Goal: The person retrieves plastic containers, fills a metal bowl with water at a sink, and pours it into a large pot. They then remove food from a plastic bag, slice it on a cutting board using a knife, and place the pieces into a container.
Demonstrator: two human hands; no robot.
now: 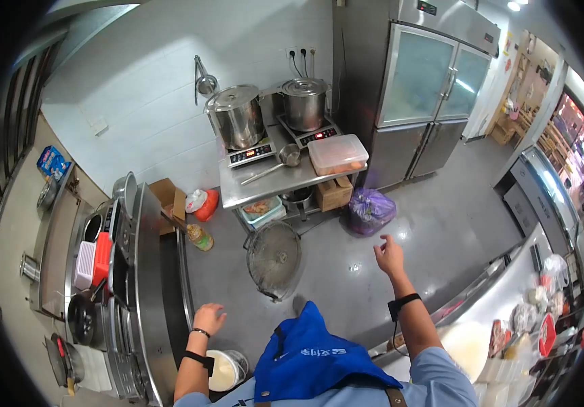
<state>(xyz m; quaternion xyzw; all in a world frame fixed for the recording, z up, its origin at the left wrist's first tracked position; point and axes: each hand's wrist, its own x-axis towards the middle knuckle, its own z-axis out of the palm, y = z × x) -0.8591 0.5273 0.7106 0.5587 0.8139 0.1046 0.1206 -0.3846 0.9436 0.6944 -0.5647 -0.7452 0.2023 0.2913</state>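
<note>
In the head view we saw the left hand at the near left, fingers loosely curled and parted around bare air, the pale-filled bucket just nearer to us. Our right hand reached out on the right, its fingers slightly bent, thumb apart, gripping nothing. Beyond it, the purple bag sat on the floor, near the right end of the steel table. Between our hands, farther off, lay a round dark lid-like disc.
</note>
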